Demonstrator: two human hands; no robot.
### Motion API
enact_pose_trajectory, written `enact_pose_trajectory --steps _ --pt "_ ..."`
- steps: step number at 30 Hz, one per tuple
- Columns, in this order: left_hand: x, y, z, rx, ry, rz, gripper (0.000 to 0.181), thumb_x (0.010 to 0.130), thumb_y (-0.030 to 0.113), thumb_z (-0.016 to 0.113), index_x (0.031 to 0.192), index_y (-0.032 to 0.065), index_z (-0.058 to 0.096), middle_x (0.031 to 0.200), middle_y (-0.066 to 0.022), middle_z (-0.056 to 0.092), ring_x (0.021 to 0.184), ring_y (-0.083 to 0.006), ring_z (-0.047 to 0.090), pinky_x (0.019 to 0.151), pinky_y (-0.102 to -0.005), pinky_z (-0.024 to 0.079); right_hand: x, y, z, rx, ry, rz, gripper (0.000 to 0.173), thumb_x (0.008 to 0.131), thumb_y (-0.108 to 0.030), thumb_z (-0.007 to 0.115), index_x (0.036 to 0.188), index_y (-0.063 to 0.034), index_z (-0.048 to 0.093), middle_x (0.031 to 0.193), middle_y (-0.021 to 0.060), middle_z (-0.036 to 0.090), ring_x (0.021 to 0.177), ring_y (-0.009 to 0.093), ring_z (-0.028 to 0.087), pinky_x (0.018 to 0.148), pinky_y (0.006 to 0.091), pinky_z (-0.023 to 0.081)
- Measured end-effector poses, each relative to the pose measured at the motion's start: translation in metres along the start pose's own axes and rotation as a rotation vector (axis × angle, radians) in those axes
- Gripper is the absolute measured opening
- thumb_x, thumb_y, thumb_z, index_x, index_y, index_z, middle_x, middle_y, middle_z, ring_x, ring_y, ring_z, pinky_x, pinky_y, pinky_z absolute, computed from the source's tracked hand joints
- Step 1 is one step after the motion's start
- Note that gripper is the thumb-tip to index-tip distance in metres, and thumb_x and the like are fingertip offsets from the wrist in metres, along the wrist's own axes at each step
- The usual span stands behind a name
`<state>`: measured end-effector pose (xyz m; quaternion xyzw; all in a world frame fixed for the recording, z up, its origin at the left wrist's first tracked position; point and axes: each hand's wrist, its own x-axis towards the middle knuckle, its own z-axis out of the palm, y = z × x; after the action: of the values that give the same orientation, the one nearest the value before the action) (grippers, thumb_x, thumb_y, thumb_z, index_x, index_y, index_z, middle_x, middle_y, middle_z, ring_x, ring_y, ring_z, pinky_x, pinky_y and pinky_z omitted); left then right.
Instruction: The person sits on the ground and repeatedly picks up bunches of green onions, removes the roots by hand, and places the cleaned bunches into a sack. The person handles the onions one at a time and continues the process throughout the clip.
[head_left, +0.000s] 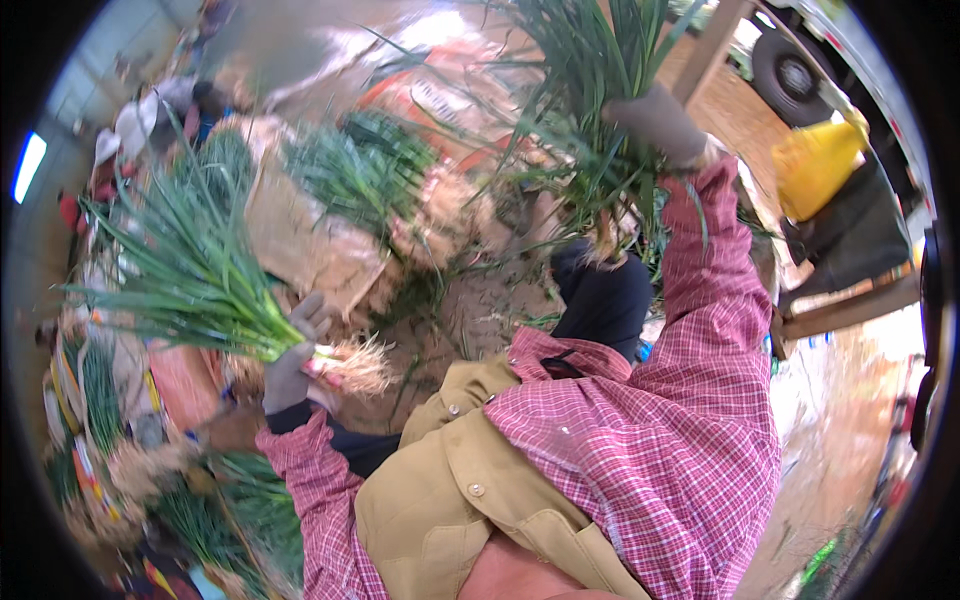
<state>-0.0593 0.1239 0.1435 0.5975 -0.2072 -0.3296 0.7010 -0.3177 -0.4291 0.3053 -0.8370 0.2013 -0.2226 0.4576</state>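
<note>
My left hand (294, 360), in a grey glove, is closed around the lower stalks of a bunch of green onions (217, 292); its pale roots and reddish bulb ends stick out to the right. Raised at the upper right, my right hand (656, 124), gloved too, grips a larger, looser bunch of green onions (600, 67), its roots hanging near my dark-clad knee. Between the two hands, a pile of bunched green onions (360, 165) lies with its roots toward me, beside a tan sack (307, 232).
An orange and white printed sack (450, 97) lies beyond the pile. More green onion bunches (255, 502) are at the lower left. A wooden post (709, 56) and rail (855, 307) stand to the right, near a yellow bag (817, 161) and a truck wheel (791, 75).
</note>
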Motion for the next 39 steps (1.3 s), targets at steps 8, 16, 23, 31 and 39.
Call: enact_pose_trajectory --steps 8,16,23,31,39 --pt "0.032 0.049 0.059 -0.019 -0.154 0.044 0.031 0.075 0.016 0.069 0.102 0.0046 0.059 0.135 -0.0258 0.056 0.107 -0.0355 0.067 0.092 -0.0486 0.056 -0.079 0.005 -0.188 -0.895 0.573 0.335 0.064 0.083 -0.046 0.072 0.128 -0.0021 0.063 0.12 0.0153 0.068 0.109 0.023 0.063 0.094 0.0364 0.049" --pt "0.082 0.08 0.01 -0.077 -0.246 0.009 0.039 0.082 0.022 0.06 0.115 0.0011 0.059 0.126 -0.0249 0.062 0.095 -0.03 0.069 0.082 -0.0411 0.058 -0.168 0.159 0.028 -0.66 -0.45 0.477 0.063 0.084 -0.055 0.066 0.119 -0.0027 0.068 0.119 0.0201 0.068 0.109 0.034 0.065 0.093 0.0425 0.05" --pt "0.15 0.134 -0.067 0.262 0.19 0.158 0.034 0.088 0.028 0.059 0.106 -0.0005 0.065 0.093 -0.0098 0.069 0.078 -0.0245 0.066 0.072 -0.0385 0.055 -0.1 0.178 0.193 -0.552 -0.792 0.243 0.056 0.083 -0.045 0.066 0.125 -0.0072 0.065 0.121 0.0221 0.066 0.114 0.037 0.062 0.096 0.0457 0.048" --pt "0.214 0.124 -0.055 0.25 0.159 0.192 0.034 0.094 0.026 0.05 0.107 -0.0021 0.064 0.09 -0.011 0.067 0.073 -0.0206 0.064 0.068 -0.032 0.053 -0.027 0.209 0.275 -0.556 -0.548 0.042 0.057 0.08 -0.043 0.067 0.125 -0.0097 0.061 0.122 0.0181 0.065 0.115 0.036 0.062 0.096 0.0489 0.047" --pt "0.169 -0.073 -0.103 -0.024 0.281 -0.392 0.028 0.088 0.03 0.055 0.073 0.0072 0.062 0.057 -0.0066 0.057 0.043 -0.0193 0.053 0.043 -0.0314 0.047 0.026 0.325 0.149 -1.065 0.409 0.765 0.096 0.083 -0.061 0.064 0.152 -0.0065 0.026 0.15 0.0234 0.039 0.138 0.038 0.04 0.116 0.05 0.024"
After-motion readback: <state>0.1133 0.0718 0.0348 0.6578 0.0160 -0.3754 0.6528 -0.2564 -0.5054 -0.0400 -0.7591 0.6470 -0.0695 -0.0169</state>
